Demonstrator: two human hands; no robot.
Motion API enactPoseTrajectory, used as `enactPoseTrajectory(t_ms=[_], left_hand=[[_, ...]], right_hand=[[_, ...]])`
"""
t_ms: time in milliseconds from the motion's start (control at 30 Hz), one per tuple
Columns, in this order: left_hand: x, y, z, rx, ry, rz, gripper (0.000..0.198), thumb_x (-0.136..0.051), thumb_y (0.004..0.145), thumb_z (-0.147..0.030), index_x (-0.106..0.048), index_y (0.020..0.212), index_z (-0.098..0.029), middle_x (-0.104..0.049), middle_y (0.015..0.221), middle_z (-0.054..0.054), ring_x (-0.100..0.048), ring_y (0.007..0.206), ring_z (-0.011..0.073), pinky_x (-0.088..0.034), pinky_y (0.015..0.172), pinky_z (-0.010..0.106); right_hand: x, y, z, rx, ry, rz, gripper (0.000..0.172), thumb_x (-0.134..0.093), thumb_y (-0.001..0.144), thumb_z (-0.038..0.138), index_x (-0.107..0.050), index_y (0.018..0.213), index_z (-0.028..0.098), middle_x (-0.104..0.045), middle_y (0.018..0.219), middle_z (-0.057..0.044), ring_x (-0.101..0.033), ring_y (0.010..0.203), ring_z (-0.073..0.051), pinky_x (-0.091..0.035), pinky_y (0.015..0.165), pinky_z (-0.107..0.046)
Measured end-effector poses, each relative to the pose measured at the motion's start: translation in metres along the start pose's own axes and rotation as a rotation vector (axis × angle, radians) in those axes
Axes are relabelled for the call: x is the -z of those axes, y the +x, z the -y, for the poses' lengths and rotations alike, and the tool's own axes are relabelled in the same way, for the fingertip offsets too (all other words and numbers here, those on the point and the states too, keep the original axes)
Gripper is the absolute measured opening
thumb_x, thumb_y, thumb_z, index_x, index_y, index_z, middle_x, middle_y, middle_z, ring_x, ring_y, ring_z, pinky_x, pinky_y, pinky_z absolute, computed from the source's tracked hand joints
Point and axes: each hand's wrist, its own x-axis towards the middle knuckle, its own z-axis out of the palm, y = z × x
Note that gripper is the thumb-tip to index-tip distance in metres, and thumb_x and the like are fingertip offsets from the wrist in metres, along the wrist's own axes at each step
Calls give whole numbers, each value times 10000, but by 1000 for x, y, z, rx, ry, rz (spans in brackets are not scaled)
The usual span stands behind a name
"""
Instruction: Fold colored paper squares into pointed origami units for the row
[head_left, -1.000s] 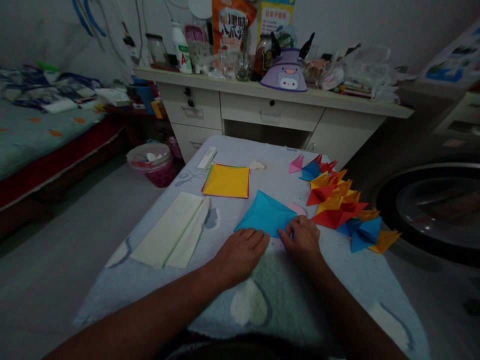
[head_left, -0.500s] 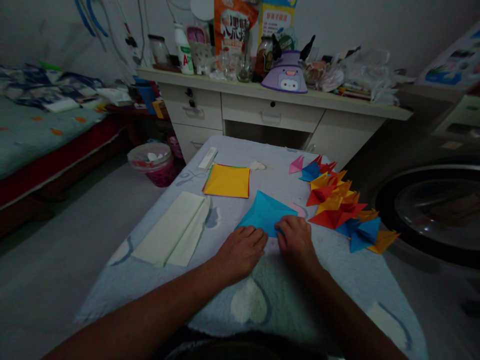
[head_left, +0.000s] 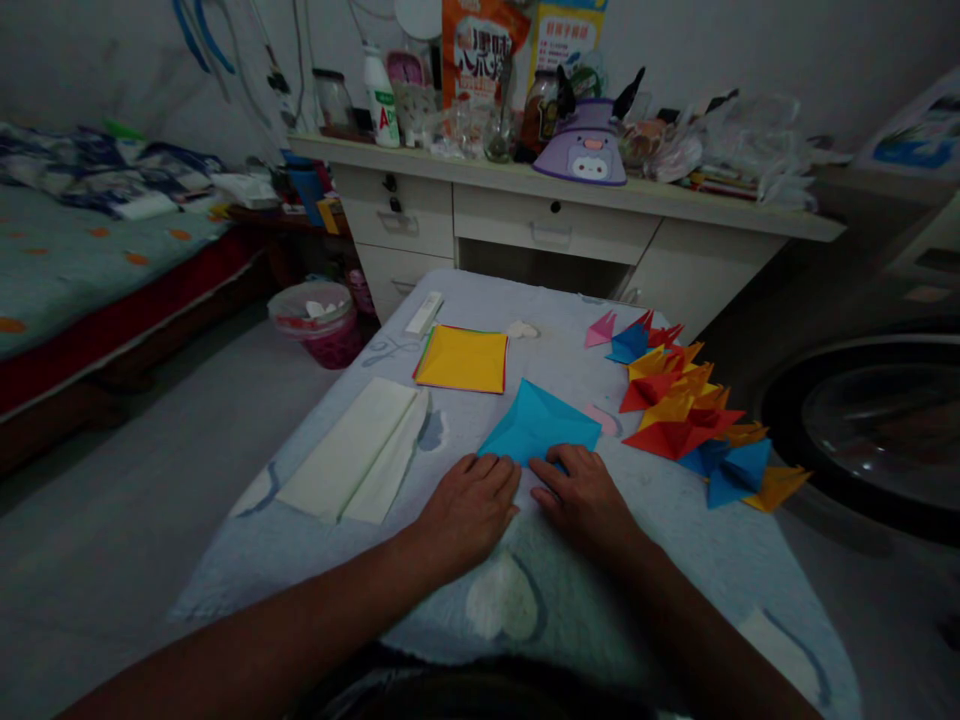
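Observation:
A sheet of blue origami paper point(head_left: 538, 424) with crease lines lies on the cloth-covered table, its near edge folded over. My left hand point(head_left: 472, 505) rests on the near left part of that edge, fingers lying flat and side by side. On the right of the same edge, my right hand point(head_left: 583, 495) touches the paper with its fingers apart. Part of the near edge is hidden under the fingers. Beyond the sheet sits a stack of square origami paper point(head_left: 461, 360), yellow on top with red and green edges showing.
Several folded paper cranes point(head_left: 675, 400) line the table's right side. A folded pale paper towel point(head_left: 349, 450) lies at left, with a small white box point(head_left: 424, 314) behind it. Past the table stand a cluttered desk point(head_left: 495, 180), a waste bin point(head_left: 322, 325) and a front-loading washing machine point(head_left: 862, 400).
My right hand has slid left along the near edge, its fingers now spreading. My left hand has shifted slightly left and down. The whole view has moved a little.

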Motion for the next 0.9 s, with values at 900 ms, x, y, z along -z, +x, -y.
enactPoseTrajectory(t_ms=[900], left_hand=[[14,-15,-4,256,-70,-27,528,-601,862,-442,-476,1321,-210,-540,1239,88,-438,1163,282,-359,1015,450]], right_hand=[[12,3,13,32,-41,105,616,-471,866,637,-500,1380,299,-556,1123,-132,-463,963,-275,-352,832,-434]])
